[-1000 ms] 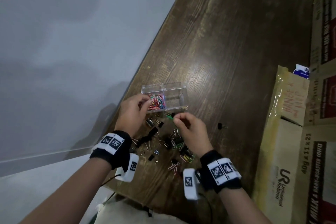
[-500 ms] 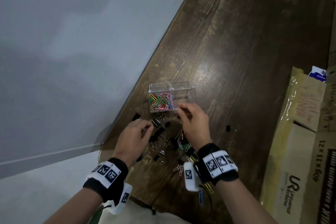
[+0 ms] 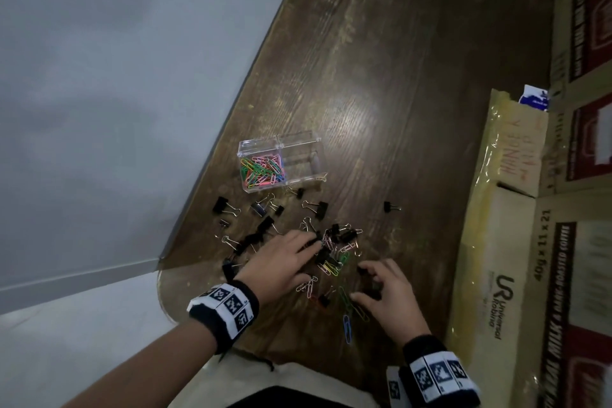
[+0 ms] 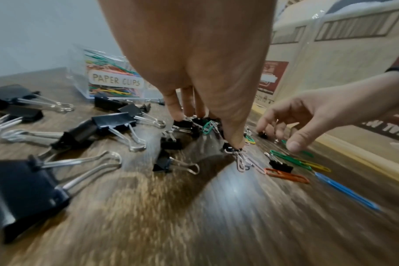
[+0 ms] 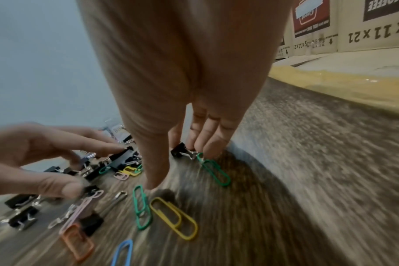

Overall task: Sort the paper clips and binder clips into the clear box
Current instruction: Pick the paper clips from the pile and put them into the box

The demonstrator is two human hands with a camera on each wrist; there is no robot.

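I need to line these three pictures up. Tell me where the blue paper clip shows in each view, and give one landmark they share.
Head: the blue paper clip lies near the bottom, between the wrists, on the table.
Left wrist: at lower right, beyond the orange clip.
Right wrist: at the bottom edge, left of centre, partly cut off.
Shared landmark: the yellow paper clip beside it.
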